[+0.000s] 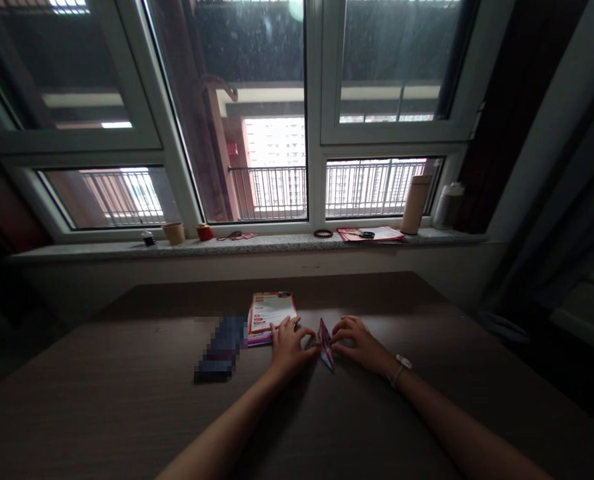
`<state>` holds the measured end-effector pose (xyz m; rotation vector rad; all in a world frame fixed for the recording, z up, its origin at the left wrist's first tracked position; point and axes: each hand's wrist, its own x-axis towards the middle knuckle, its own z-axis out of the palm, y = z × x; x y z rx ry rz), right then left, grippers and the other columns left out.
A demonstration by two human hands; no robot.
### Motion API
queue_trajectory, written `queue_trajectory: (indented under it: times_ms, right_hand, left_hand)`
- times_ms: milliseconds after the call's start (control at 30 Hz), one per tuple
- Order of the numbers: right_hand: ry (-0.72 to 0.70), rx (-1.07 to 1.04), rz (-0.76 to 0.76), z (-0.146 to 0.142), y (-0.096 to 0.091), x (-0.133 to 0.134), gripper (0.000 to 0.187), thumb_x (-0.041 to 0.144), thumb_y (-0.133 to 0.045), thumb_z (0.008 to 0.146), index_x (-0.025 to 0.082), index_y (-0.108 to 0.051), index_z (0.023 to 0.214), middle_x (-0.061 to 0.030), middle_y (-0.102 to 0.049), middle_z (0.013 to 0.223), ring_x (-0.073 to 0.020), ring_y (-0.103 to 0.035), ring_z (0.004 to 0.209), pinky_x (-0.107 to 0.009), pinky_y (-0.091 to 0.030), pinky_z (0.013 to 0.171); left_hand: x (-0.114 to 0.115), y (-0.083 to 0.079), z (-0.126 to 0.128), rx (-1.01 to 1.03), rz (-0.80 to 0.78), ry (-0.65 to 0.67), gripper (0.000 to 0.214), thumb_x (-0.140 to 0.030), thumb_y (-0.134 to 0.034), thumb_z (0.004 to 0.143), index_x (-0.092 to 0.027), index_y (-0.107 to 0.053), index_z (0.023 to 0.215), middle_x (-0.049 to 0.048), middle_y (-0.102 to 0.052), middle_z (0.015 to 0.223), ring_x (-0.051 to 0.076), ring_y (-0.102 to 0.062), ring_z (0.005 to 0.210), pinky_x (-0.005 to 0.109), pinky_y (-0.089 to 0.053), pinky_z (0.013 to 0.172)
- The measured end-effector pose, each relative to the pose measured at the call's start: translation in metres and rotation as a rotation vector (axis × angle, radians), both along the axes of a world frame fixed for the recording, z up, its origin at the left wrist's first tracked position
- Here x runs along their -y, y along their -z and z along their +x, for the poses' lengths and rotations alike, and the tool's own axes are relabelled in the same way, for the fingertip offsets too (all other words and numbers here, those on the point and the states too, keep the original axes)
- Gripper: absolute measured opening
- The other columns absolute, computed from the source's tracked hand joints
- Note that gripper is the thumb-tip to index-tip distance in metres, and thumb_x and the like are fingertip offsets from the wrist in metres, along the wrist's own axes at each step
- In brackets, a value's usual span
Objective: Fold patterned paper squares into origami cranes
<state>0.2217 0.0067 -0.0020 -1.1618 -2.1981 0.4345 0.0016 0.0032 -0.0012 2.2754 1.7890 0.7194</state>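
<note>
A small folded piece of coloured paper (326,345) stands on edge on the dark wooden table (127,400), between my two hands. My left hand (289,345) presses against its left side with curled fingers. My right hand (359,341) pinches its right side; a pale band sits on that wrist. A printed red and white leaflet (269,313) lies just behind my left hand.
A blurred dark flat object (221,350) lies left of the leaflet. The windowsill behind holds a paper cup (174,233), a red pot (205,232), a bracelet (323,233), papers with scissors (369,234), a tall flask (416,204) and a jug (447,205).
</note>
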Motion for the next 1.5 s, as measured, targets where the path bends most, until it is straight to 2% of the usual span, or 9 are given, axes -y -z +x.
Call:
queue_trajectory:
  times_ms: [233, 367, 567, 633, 767, 833, 1033, 1300, 1500]
  right_hand:
    - [0.065, 0.061, 0.134, -0.003, 0.004, -0.002, 0.005, 0.032, -0.067, 0.080, 0.028, -0.071, 0.079, -0.0006, -0.066, 0.100, -0.0269, -0.042, 0.122, -0.057, -0.015, 0.110]
    - [0.102, 0.053, 0.203, -0.004, 0.004, 0.000, 0.004, 0.029, -0.066, 0.081, 0.027, -0.069, 0.082, -0.0007, -0.066, 0.099, -0.0254, -0.044, 0.119, -0.058, -0.015, 0.110]
    - [0.067, 0.073, 0.242, -0.006, 0.003, 0.001, 0.006, 0.026, -0.064, 0.081, 0.029, -0.068, 0.084, -0.0001, -0.065, 0.100, -0.0246, -0.043, 0.120, -0.057, -0.015, 0.111]
    - [0.093, 0.052, 0.227, -0.007, 0.002, 0.000, 0.005, 0.027, -0.063, 0.082, 0.028, -0.068, 0.084, -0.0008, -0.065, 0.099, -0.0249, -0.044, 0.119, -0.057, -0.015, 0.110]
    - [0.139, -0.023, 0.101, -0.008, 0.005, -0.006, 0.010, 0.033, -0.064, 0.081, 0.026, -0.070, 0.084, -0.0041, -0.064, 0.101, -0.0243, -0.048, 0.111, -0.046, -0.033, 0.102]
    - [0.133, -0.044, 0.041, -0.008, 0.008, -0.011, 0.011, 0.034, -0.064, 0.080, 0.026, -0.072, 0.082, -0.0045, -0.064, 0.102, -0.0243, -0.049, 0.109, -0.043, -0.036, 0.099]
    - [0.157, -0.100, -0.048, -0.008, 0.014, -0.015, 0.010, 0.033, -0.067, 0.077, 0.024, -0.072, 0.076, -0.0035, -0.065, 0.100, -0.0244, -0.050, 0.107, -0.041, -0.036, 0.096]
    - [0.200, -0.122, -0.082, -0.009, 0.014, -0.017, 0.010, 0.033, -0.069, 0.073, 0.024, -0.072, 0.071, -0.0039, -0.065, 0.097, -0.0253, -0.050, 0.107, -0.040, -0.037, 0.095]
    - [0.219, -0.116, -0.093, -0.009, 0.018, -0.018, 0.011, 0.035, -0.068, 0.075, 0.025, -0.074, 0.076, -0.0043, -0.065, 0.094, -0.0261, -0.049, 0.107, -0.041, -0.035, 0.096]
  left_hand:
    - [-0.001, 0.004, 0.000, 0.022, 0.021, 0.013, 0.026, -0.043, -0.072, 0.072, -0.033, -0.071, 0.096, 0.0053, -0.050, 0.135, 0.032, -0.030, 0.135, 0.062, -0.004, 0.110]
    - [-0.001, 0.004, 0.000, 0.028, 0.027, 0.014, 0.027, -0.045, -0.071, 0.072, -0.032, -0.071, 0.095, 0.0049, -0.051, 0.134, 0.033, -0.029, 0.135, 0.062, -0.004, 0.110]
    - [-0.001, 0.004, 0.000, 0.013, 0.026, 0.006, 0.028, -0.044, -0.072, 0.071, -0.033, -0.071, 0.097, 0.0057, -0.051, 0.134, 0.032, -0.030, 0.134, 0.062, -0.007, 0.110]
    - [-0.001, 0.004, 0.000, 0.013, 0.026, 0.000, 0.028, -0.044, -0.072, 0.071, -0.033, -0.071, 0.096, 0.0059, -0.051, 0.134, 0.032, -0.030, 0.135, 0.061, -0.007, 0.110]
    - [-0.001, 0.003, 0.000, 0.014, 0.024, 0.001, 0.028, -0.044, -0.073, 0.070, -0.033, -0.071, 0.096, 0.0049, -0.051, 0.135, 0.032, -0.030, 0.134, 0.061, -0.006, 0.110]
    - [-0.001, 0.003, 0.000, 0.016, 0.017, 0.002, 0.028, -0.043, -0.073, 0.070, -0.034, -0.071, 0.096, 0.0043, -0.050, 0.135, 0.032, -0.030, 0.134, 0.061, -0.006, 0.110]
    - [-0.002, 0.003, 0.000, 0.016, 0.006, 0.005, 0.030, -0.042, -0.075, 0.068, -0.034, -0.071, 0.097, 0.0039, -0.050, 0.136, 0.032, -0.029, 0.135, 0.061, -0.004, 0.110]
    - [0.000, 0.000, 0.000, 0.007, -0.004, 0.005, 0.030, -0.041, -0.074, 0.070, -0.033, -0.070, 0.098, 0.0045, -0.050, 0.136, 0.031, -0.030, 0.134, 0.061, -0.005, 0.111]
    - [-0.003, 0.003, -0.001, 0.008, -0.013, 0.006, 0.030, -0.043, -0.075, 0.069, -0.034, -0.070, 0.097, 0.0032, -0.049, 0.136, 0.031, -0.030, 0.134, 0.060, -0.005, 0.110]
